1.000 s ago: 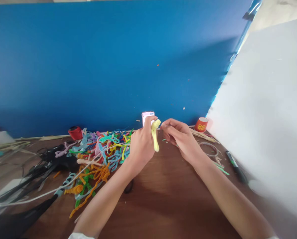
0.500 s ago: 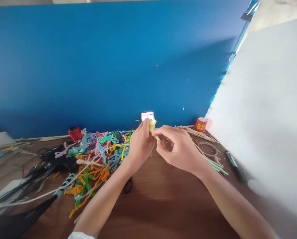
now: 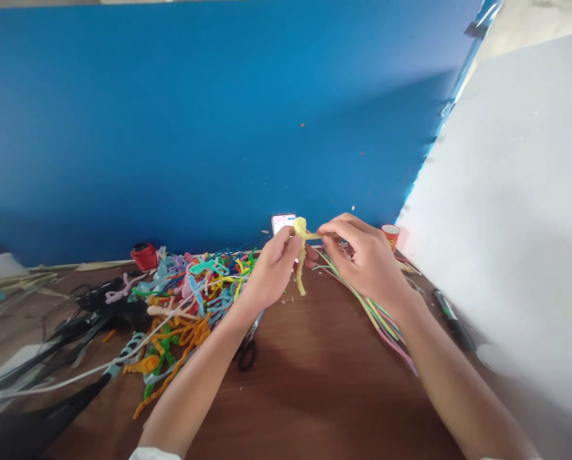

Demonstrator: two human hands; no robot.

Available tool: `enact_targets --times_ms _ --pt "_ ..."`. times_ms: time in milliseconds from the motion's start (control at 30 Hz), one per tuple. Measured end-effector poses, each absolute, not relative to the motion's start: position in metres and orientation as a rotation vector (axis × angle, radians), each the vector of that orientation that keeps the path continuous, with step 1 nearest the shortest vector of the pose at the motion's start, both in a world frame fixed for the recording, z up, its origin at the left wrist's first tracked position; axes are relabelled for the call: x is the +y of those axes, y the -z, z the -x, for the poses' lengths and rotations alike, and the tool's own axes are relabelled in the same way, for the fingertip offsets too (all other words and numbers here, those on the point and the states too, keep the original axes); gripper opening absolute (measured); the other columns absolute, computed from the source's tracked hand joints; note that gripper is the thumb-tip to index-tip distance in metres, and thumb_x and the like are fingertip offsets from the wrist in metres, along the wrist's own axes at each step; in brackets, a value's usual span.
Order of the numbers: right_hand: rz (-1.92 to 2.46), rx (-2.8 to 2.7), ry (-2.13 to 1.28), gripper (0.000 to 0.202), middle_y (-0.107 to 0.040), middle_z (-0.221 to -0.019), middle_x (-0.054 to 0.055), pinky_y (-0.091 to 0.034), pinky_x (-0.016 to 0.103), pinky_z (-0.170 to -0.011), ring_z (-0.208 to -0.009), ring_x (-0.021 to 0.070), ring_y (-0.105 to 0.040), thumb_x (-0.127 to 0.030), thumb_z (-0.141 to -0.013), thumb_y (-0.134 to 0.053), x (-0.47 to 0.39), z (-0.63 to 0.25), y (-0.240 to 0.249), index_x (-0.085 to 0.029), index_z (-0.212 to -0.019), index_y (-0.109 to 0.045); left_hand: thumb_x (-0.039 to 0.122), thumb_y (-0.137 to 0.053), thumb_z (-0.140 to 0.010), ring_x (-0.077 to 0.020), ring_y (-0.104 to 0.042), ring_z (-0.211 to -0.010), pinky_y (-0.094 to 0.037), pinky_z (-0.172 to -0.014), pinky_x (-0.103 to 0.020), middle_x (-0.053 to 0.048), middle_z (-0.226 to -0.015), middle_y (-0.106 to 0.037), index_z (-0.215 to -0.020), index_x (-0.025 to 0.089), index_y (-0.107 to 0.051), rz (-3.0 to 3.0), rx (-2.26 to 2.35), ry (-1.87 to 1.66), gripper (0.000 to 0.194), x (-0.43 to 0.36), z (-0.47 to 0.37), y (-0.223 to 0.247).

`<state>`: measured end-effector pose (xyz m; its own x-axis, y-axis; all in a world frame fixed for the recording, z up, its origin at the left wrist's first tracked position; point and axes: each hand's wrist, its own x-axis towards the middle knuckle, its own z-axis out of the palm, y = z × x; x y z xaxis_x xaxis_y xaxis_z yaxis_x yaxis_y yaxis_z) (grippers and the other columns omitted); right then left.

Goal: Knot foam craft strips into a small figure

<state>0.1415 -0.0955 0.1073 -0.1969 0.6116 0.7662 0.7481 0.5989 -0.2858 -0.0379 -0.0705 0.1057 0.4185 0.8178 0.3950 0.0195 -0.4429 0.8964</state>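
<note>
A yellow pipe-cleaner piece (image 3: 300, 226) is held up in front of the phone, with a rounded coiled top and a twisted strand hanging down. My left hand (image 3: 277, 267) pinches it just below the coil. Between thumb and fingertips, my right hand (image 3: 357, 255) grips another yellow strand that runs out sideways from the coil. Part of the left fingers is hidden behind the piece. The lit phone (image 3: 282, 222) leans upright against the blue panel, partly covered by the left hand and the coil.
Many coloured pipe cleaners (image 3: 202, 291) are heaped at the left. Black-handled scissors (image 3: 247, 355) lie beside my left forearm. Long pastel strands (image 3: 376, 316) run under my right hand. A red cup (image 3: 391, 235), a marker (image 3: 453, 319) and a white cable (image 3: 89, 375) are also on the table.
The yellow piece now shows its coil and hanging strand clearly. My right hand has moved up and right, drawing one strand out sideways. The left hand has turned slightly.
</note>
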Motion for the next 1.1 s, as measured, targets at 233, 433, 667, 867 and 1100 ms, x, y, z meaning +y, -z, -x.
enact_targets --times_ms 233,433,667,867,1100 --pt "1.036 -1.956 0.562 0.016 -0.069 -0.101 0.006 -0.040 0.031 -0.071 -0.089 0.0183 -0.062 -0.018 -0.099 -0.048 -0.087 -0.141 -0.100 -0.022 -0.102 -0.063 0.040 -0.050 -0.097 -0.0122 -0.067 -0.066 -0.054 -0.058 -0.023 -0.004 -0.084 -0.070 -0.099 0.018 -0.055 -1.746 0.718 -1.152 0.023 -0.070 0.037 -0.106" --pt "1.003 -1.922 0.804 0.014 -0.070 -0.097 0.004 -0.034 0.035 -0.075 -0.084 0.0189 -0.057 -0.016 -0.098 -0.050 -0.088 -0.140 -0.101 -0.023 -0.097 -0.063 0.039 -0.051 -0.096 -0.0134 -0.068 -0.069 -0.056 -0.060 -0.026 -0.005 -0.088 -0.069 -0.097 0.018 -0.055 -1.794 0.734 -1.192 0.022 -0.073 0.036 -0.109" --pt "1.005 -1.964 0.849 0.021 -0.072 -0.096 0.005 -0.032 0.034 -0.076 -0.086 0.0197 -0.057 -0.006 -0.097 -0.044 -0.086 -0.134 -0.099 -0.021 -0.095 -0.058 0.036 -0.048 -0.098 -0.0132 -0.067 -0.070 -0.054 -0.057 -0.024 -0.004 -0.084 -0.066 -0.091 0.018 -0.055 -1.863 0.768 -1.232 0.020 -0.074 0.036 -0.108" --pt "1.064 -2.012 0.876 0.022 -0.069 -0.083 0.005 -0.030 0.034 -0.070 -0.076 0.0207 -0.053 -0.005 -0.095 -0.043 -0.081 -0.134 -0.099 -0.020 -0.089 -0.057 0.038 -0.048 -0.098 -0.0115 -0.063 -0.060 -0.049 -0.052 -0.024 -0.004 -0.079 -0.067 -0.090 0.019 -0.055 -1.874 0.829 -1.209 0.022 -0.072 0.037 -0.105" --pt "1.006 -2.035 0.968 0.024 -0.072 -0.087 0.004 -0.032 0.034 -0.078 -0.083 0.0203 -0.056 -0.003 -0.095 -0.042 -0.085 -0.132 -0.098 -0.020 -0.090 -0.058 0.028 -0.046 -0.097 -0.0112 -0.055 -0.049 -0.036 -0.047 -0.024 0.000 -0.064 -0.066 -0.082 0.020 -0.053 -2.134 1.160 -1.296 0.019 -0.078 0.036 -0.110"
